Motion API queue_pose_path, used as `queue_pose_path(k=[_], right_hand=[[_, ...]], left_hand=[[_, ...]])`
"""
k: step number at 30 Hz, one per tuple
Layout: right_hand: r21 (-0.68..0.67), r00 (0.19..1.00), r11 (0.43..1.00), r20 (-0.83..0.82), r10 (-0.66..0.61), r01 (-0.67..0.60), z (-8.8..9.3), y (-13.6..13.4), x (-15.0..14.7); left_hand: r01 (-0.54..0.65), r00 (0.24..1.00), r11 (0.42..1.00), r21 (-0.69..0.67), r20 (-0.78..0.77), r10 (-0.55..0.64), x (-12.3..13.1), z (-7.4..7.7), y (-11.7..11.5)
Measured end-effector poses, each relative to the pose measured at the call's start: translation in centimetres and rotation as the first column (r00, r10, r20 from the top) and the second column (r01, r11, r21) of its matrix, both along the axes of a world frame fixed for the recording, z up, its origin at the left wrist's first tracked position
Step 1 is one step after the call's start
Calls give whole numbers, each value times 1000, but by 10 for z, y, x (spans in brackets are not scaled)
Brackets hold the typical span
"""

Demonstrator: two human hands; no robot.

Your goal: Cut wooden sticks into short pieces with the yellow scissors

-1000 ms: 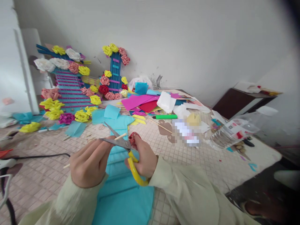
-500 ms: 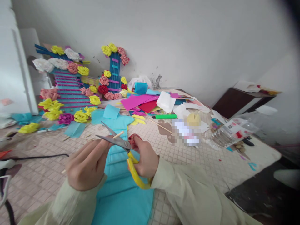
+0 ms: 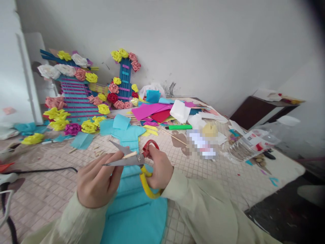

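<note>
My right hand [image 3: 159, 167] grips a pair of scissors [image 3: 138, 160] by its red and yellow handles. The blades are spread and point left. My left hand [image 3: 99, 179] pinches a small pale wooden stick [image 3: 130, 155], whose end lies between the blades near the pivot. Both hands are above a turquoise guitar-shaped piece [image 3: 137, 217] lying on the table. A loose square of light blue paper [image 3: 121, 122] rests on its top end.
Two flower-trimmed guitar shapes [image 3: 80, 98] [image 3: 125, 79] lean at the back left. Coloured paper sheets [image 3: 147, 110], a green marker [image 3: 179, 127] and a thin stick [image 3: 175, 137] lie behind. A water bottle [image 3: 261, 140] lies at the right, and a black cable [image 3: 50, 170] at the left.
The scissors have opened wider, with the red handle raised away from the yellow one. My left hand has shifted slightly right, and the stick sits closer to the pivot.
</note>
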State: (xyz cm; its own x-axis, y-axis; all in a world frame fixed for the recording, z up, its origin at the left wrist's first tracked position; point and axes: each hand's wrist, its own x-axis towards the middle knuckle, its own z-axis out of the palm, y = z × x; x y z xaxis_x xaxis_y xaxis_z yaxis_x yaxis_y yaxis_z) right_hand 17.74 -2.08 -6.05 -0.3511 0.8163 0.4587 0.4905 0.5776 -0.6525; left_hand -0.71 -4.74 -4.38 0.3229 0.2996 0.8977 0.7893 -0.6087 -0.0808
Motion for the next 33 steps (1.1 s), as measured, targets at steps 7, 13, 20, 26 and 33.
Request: queue_pose_path(k=[7, 13, 20, 26, 33], right_hand=[[-23, 997, 997, 20, 77, -77, -5, 2, 2], [5, 996, 996, -10, 91, -91, -5, 2, 1], [-70, 999, 997, 21, 40, -39, -6, 0, 0], [-122, 1000, 992, 20, 23, -20, 0, 0, 0], [-94, 996, 996, 84, 9, -1, -3, 5, 2]], left_hand=[[-17, 999, 995, -103, -51, 11, -4, -3, 0], [-27, 999, 995, -99, -48, 22, -3, -5, 1], [-74, 996, 991, -116, -49, 68, -4, -7, 2], [-125, 992, 981, -146, -46, 119, 1, -3, 0], [-160, 987, 957, -241, -17, 161, 3, -3, -1]])
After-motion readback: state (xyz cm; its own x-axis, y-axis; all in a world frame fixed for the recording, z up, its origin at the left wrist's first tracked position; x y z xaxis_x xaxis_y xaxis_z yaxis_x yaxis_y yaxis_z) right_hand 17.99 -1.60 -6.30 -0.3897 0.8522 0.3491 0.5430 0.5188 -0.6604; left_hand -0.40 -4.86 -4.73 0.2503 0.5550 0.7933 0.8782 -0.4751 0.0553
